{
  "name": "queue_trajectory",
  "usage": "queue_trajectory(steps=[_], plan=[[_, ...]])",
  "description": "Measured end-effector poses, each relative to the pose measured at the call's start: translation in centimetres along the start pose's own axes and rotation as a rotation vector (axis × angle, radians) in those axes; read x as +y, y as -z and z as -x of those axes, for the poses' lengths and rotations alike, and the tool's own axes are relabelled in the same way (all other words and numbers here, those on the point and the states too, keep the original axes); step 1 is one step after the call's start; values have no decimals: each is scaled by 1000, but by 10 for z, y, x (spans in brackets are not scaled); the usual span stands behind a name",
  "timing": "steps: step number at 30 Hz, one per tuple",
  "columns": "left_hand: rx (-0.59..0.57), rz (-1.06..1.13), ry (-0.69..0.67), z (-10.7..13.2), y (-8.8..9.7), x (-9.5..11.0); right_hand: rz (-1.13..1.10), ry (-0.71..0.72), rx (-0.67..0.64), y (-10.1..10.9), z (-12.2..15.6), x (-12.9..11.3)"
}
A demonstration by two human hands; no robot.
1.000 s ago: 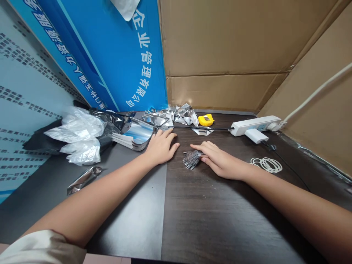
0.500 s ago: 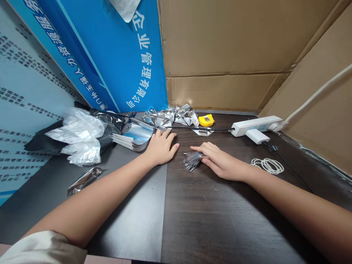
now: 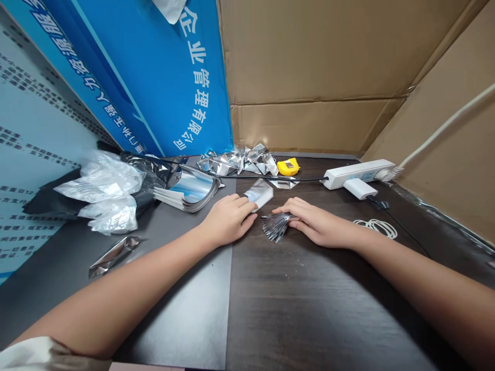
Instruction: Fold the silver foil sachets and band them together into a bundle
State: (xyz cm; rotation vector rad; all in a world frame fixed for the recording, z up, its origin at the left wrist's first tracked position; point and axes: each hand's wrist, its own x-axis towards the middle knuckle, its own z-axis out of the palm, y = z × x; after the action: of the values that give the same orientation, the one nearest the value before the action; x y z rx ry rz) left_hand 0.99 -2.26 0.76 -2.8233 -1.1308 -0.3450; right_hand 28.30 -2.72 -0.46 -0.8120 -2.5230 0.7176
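My right hand [image 3: 313, 221] is closed around one end of a bundle of thin silvery foil strips [image 3: 275, 228], whose free ends fan out to the left just above or on the table. Beside it, my left hand [image 3: 231, 219] has its fingers drawn together on the near corner of a small shiny foil sheet [image 3: 260, 194]. That sheet slants away from me, beyond my fingertips. To the left of my left hand lies a curved stack of silvery foil sheets [image 3: 189, 189].
Crumpled foil pieces [image 3: 235, 161] lie along the back wall, near a yellow tape measure [image 3: 288, 166]. A white power strip [image 3: 358, 174] and a coiled white cord [image 3: 377, 228] are at right. Clear plastic bags [image 3: 108, 185] and a folded foil piece [image 3: 113, 256] are at left.
The small foil sheet now shows at my left fingertips, where the hand was spread before. My left hand moved slightly nearer; the right still holds the strips.
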Motion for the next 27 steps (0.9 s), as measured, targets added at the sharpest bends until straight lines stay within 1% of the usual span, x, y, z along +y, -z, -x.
queue_trajectory(steps=[2,4,8,13,16,20,22,27], plan=[[9,49,-44,0,0,-3,-7,-42,-14,6,3,2],[25,118,-55,1,-1,-8,-15,-83,-33,13,6,4],[80,304,-47,1,-4,-18,-43,-84,-70,22,8,5],[159,454,-8,1,-9,-22,-51,-105,-41,23,9,10],[171,474,12,0,-10,-23,-45,-134,-53,24,9,12],[138,476,4,-1,-10,-23,-105,-179,-124,26,6,13],[122,458,-16,-2,-9,-23,-121,-190,-138,26,4,12],[104,402,-20,-2,-9,-24,-104,-137,-144,25,2,10]])
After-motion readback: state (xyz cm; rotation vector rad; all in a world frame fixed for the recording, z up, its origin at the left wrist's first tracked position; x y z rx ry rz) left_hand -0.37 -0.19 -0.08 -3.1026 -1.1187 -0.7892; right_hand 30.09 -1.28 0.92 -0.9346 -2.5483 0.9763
